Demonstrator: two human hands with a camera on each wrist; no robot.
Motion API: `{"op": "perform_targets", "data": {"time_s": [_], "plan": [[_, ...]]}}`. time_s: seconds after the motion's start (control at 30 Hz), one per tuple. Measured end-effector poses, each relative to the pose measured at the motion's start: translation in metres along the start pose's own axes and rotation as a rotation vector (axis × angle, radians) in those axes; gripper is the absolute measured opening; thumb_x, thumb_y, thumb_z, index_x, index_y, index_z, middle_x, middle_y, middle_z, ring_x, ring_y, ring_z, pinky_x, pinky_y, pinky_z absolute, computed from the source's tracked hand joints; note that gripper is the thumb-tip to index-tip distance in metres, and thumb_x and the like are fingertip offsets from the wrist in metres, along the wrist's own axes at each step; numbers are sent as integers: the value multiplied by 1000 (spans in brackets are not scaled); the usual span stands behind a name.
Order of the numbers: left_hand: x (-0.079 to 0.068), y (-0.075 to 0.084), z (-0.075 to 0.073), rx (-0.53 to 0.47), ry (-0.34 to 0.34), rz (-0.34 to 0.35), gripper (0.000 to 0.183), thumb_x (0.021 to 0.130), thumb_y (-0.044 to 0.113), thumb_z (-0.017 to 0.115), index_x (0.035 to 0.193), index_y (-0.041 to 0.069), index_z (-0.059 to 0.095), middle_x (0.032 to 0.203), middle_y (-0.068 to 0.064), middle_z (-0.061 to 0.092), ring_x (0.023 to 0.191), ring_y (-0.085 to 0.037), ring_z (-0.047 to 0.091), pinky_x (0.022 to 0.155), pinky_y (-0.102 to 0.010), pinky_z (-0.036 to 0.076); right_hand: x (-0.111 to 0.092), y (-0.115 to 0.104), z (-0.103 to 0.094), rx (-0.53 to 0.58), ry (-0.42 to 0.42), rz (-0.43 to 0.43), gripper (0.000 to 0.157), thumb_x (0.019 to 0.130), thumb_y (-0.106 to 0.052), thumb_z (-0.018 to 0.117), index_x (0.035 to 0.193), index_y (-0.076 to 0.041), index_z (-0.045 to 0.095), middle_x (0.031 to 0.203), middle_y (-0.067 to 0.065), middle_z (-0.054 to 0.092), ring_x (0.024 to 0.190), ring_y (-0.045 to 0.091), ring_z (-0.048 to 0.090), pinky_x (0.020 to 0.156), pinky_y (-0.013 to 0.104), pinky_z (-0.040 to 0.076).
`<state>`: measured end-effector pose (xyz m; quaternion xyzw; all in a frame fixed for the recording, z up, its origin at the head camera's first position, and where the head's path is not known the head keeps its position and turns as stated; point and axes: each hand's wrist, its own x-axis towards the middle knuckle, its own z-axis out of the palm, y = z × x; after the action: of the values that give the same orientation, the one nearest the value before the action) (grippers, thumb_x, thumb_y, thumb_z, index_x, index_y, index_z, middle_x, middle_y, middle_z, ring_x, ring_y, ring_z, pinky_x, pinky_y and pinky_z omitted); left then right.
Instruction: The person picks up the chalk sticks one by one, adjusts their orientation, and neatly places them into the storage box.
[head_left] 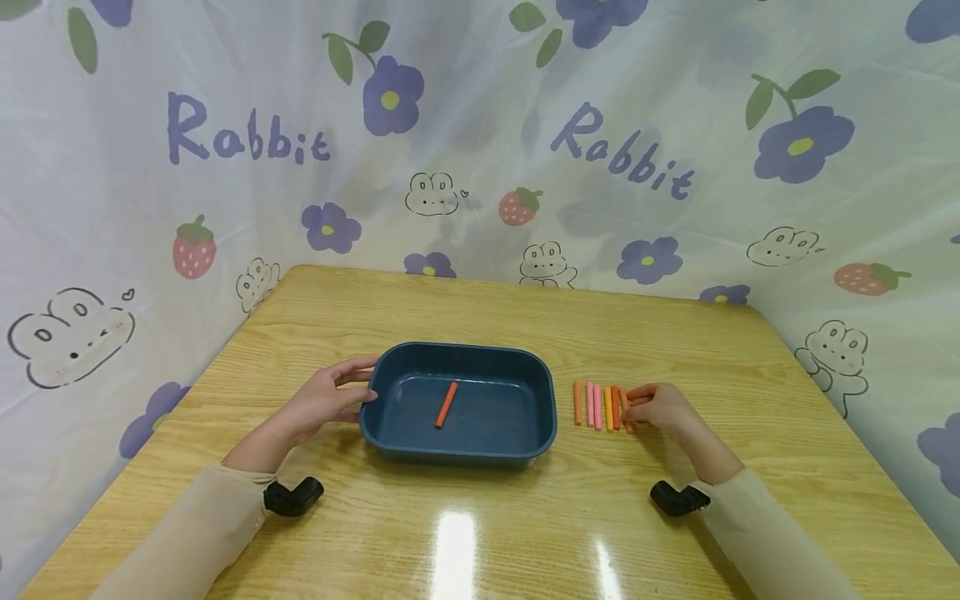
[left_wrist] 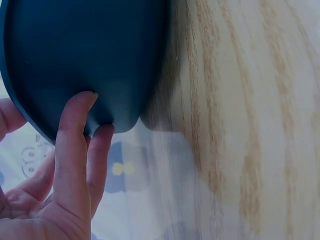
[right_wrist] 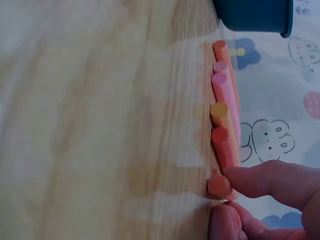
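A dark blue rectangular bin (head_left: pixel 458 457) stands on the table with one red-orange chalk stick (head_left: pixel 446 405) lying slantwise inside. At the bin's left end my left hand (head_left: pixel 324 402) rests with spread, fairly straight fingers. In the left wrist view its fingertips (left_wrist: pixel 82 102) touch the outer wall. To the right of the bin, several chalk sticks lie side by side: orange (head_left: pixel 577 403), pink (head_left: pixel 594 406), yellow (head_left: pixel 609 409) and red (head_left: pixel 617 407). My right hand (head_left: pixel 663 410) pinches the rightmost orange chalk stick (right_wrist: pixel 219 186) between thumb and finger, close to the tabletop.
The wooden table (head_left: pixel 525 312) has a light, glossy grain. A white curtain (head_left: pixel 480 125) with flowers, rabbits and strawberries hangs round its back and sides. Black devices (head_left: pixel 294 497) sit at both wrists, by the pale sleeves (head_left: pixel 187 533).
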<state>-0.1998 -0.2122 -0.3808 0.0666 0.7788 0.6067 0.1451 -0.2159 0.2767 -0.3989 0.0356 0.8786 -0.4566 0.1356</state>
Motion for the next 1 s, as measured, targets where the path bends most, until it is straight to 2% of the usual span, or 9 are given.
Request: {"op": "perform_targets", "data": {"time_s": [0.13,0.27,0.37,0.43,0.57,0.7,0.87,1.0], "plan": [[0,0,1,-1,1,-1,62,89,8,59,144,1,30,138,-30,33,99,-31,61,73,-40,55,1,-2,-3,-48,-11,2,43,81,-2,65,117,18,51,89,13,63,72,16,60,69,31,52],[0,1,1,1,3,-3,62,89,9,59,144,2,31,138,-29,33,99,-31,61,73,-40,55,1,-4,-7,-41,-40,13,43,83,-3,62,118,17,51,100,20,61,78,16,59,72,31,51],[0,0,0,5,2,-4,62,89,9,60,144,2,31,138,-29,33,98,-30,61,74,-40,55,2,-1,-13,88,-85,22,48,83,-2,61,124,19,46,112,24,55,82,13,58,73,30,52],[0,0,0,6,2,-6,62,90,9,60,144,3,31,138,-29,33,98,-30,61,74,-40,54,5,3,-17,215,-130,27,52,86,-1,58,129,20,38,115,20,53,84,10,58,76,27,52],[0,0,0,11,3,-7,62,90,9,59,144,3,31,139,-29,33,99,-30,61,74,-40,54,10,13,-25,463,-224,38,59,91,-1,51,137,20,20,111,6,55,87,7,60,82,26,50],[0,0,0,15,5,-12,61,90,9,59,144,3,32,139,-28,33,99,-30,61,74,-40,54,12,16,-27,653,-279,39,62,94,0,49,140,16,11,109,-1,57,93,8,60,87,26,48],[0,-1,0,16,1,-11,62,90,10,59,144,3,31,139,-28,33,102,-31,59,75,-40,54,11,10,-25,769,-336,12,62,97,0,43,142,13,1,110,0,56,96,9,58,87,23,46],[1,-2,-1,11,2,-9,62,90,10,60,144,2,31,139,-29,32,102,-30,59,75,-40,54,11,2,-21,807,-336,10,63,97,0,43,142,11,0,122,7,46,98,10,57,88,22,46]]}}
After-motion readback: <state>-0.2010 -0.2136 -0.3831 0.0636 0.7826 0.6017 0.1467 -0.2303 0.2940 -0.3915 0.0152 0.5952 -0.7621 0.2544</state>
